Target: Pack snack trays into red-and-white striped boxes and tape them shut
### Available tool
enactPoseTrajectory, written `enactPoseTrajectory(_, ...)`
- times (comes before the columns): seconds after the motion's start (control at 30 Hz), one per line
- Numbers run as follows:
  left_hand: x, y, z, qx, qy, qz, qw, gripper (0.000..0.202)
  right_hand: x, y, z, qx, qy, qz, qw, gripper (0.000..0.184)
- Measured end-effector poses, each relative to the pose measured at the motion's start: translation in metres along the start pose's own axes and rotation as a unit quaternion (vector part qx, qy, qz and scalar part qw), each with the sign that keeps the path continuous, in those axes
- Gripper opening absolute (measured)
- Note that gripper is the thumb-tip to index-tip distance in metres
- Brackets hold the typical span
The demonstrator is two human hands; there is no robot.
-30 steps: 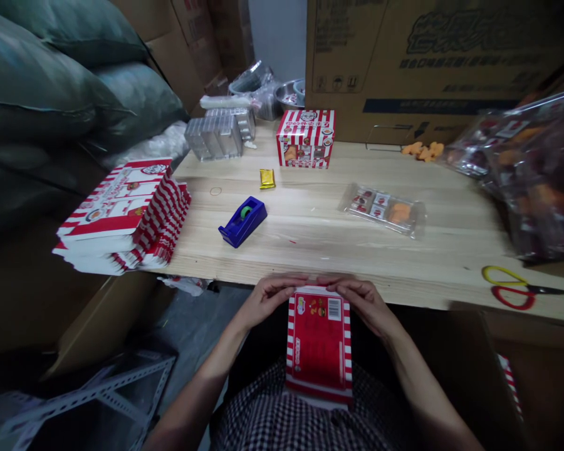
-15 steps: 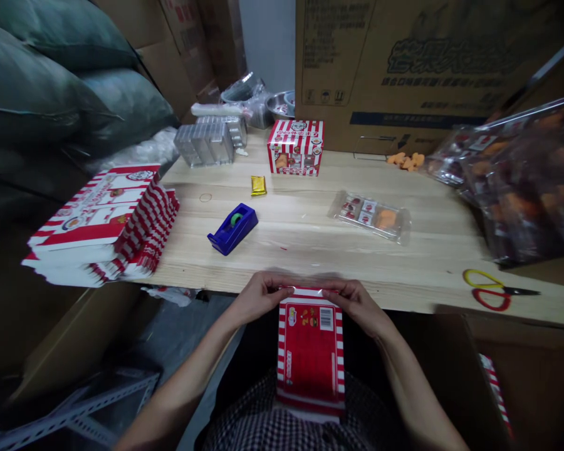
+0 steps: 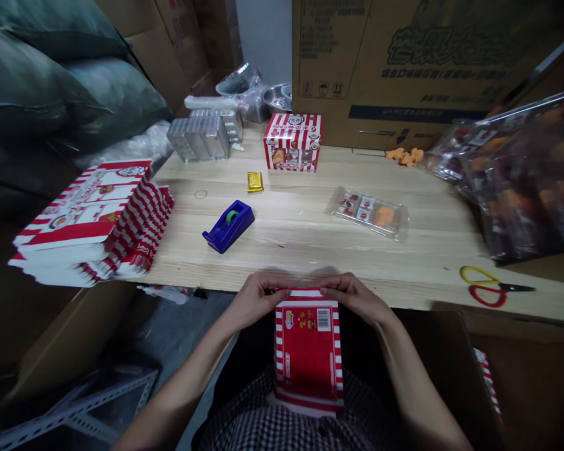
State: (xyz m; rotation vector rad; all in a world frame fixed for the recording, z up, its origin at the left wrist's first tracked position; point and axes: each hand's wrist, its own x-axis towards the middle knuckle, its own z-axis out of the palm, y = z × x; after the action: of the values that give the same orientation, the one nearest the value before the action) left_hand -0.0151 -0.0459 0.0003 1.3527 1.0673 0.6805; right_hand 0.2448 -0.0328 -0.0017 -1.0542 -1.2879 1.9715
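A red and white striped carton (image 3: 309,354) rests against my lap, its red printed face with a barcode turned up. My left hand (image 3: 257,300) pinches the carton's far left corner between thumb and fingers. At the far right corner, my right hand (image 3: 355,296) grips the same edge in a like way. Both hands are at the front edge of the wooden table (image 3: 282,260). Whatever lies under the carton's far edge is hidden. Beyond the hands sits a blue tape dispenser (image 3: 229,227) with a green core.
Left is a stack of flat striped cartons (image 3: 91,210). An assembled box (image 3: 292,143), yellow packet (image 3: 254,181) and clear tray pack (image 3: 369,213) lie further back. Scissors (image 3: 491,288) are at right, near a heap of bagged packs (image 3: 536,181). An open cardboard box (image 3: 536,376) stands below.
The view has shifted slightly. Both hands keep their hold on the carton's far edge, with only a small change in the carton's tilt.
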Motion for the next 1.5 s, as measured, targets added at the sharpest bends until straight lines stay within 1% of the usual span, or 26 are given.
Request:
enactPoseTrajectory(0.13, -0.008, 0.010, -0.005, 0.015, -0.041, 0.028, 0.999, 0.031, -0.008, 0.004, 0.002, -0.022, -0.013, -0.014, 1.000, 0.029)
enactPoseTrajectory(0.23, -0.017, 0.017, -0.005, 0.046, -0.050, 0.054, 0.996, 0.035, -0.022, 0.008, 0.004, -0.057, -0.003, -0.033, 0.998, 0.032)
enactPoseTrajectory(0.3, -0.024, 0.021, -0.002, 0.073, -0.051, 0.078, 0.993, 0.037, -0.033, 0.011, 0.005, -0.092, 0.014, -0.055, 0.994, 0.033)
enactPoseTrajectory(0.4, -0.031, 0.022, 0.009, 0.085, -0.049, 0.107, 0.989, 0.041, -0.045, 0.018, 0.005, -0.122, 0.046, -0.076, 0.989, 0.031)
enactPoseTrajectory(0.47, -0.034, 0.021, 0.015, 0.080, -0.045, 0.106, 0.990, 0.041, -0.049, 0.022, 0.008, -0.122, 0.071, -0.079, 0.987, 0.029)
enactPoseTrajectory(0.53, -0.035, 0.018, 0.019, 0.062, -0.029, 0.095, 0.993, 0.038, -0.050, 0.023, 0.012, -0.103, 0.101, -0.077, 0.986, 0.026)
enactPoseTrajectory(0.63, -0.036, 0.020, 0.017, 0.025, 0.010, 0.077, 0.997, 0.031, -0.050, 0.012, 0.022, -0.081, 0.145, -0.089, 0.982, 0.022)
enactPoseTrajectory(0.73, -0.038, 0.035, 0.010, -0.013, 0.038, 0.072, 0.997, 0.029, -0.053, -0.013, 0.033, -0.115, 0.168, -0.144, 0.968, 0.018)
enactPoseTrajectory(0.83, -0.042, 0.056, 0.005, -0.075, 0.051, 0.076, 0.993, 0.035, -0.061, -0.033, 0.041, -0.161, 0.170, -0.205, 0.950, 0.020)
enactPoseTrajectory(0.93, -0.047, 0.066, 0.002, -0.121, 0.056, 0.065, 0.989, 0.034, -0.067, -0.037, 0.045, -0.187, 0.169, -0.235, 0.939, 0.024)
enactPoseTrajectory(1.03, -0.051, 0.062, -0.001, -0.132, 0.065, 0.054, 0.988, 0.026, -0.069, -0.028, 0.048, -0.177, 0.176, -0.240, 0.938, 0.024)
enactPoseTrajectory(1.13, -0.056, 0.049, -0.005, -0.126, 0.073, 0.052, 0.988, 0.023, -0.066, -0.017, 0.052, -0.144, 0.178, -0.237, 0.944, 0.020)
enactPoseTrajectory(1.2, -0.058, 0.041, -0.006, -0.114, 0.087, 0.053, 0.988, 0.022, -0.062, -0.014, 0.055, -0.116, 0.171, -0.222, 0.953, 0.018)
enactPoseTrajectory(1.27, -0.057, 0.035, -0.007, -0.105, 0.107, 0.049, 0.987, 0.023, -0.059, -0.015, 0.059, -0.105, 0.157, -0.203, 0.961, 0.019)
enactPoseTrajectory(1.33, -0.056, 0.033, -0.008, -0.101, 0.127, 0.044, 0.986, 0.024, -0.055, -0.018, 0.062, -0.129, 0.141, -0.196, 0.962, 0.024)
enactPoseTrajectory(1.43, -0.050, 0.035, -0.008, -0.107, 0.143, 0.042, 0.983, 0.028, -0.048, -0.023, 0.066, -0.163, 0.129, -0.212, 0.955, 0.030)
enactPoseTrajectory(1.5, -0.047, 0.036, -0.008, -0.119, 0.138, 0.040, 0.982, 0.029, -0.042, -0.023, 0.067, -0.146, 0.140, -0.223, 0.954, 0.029)
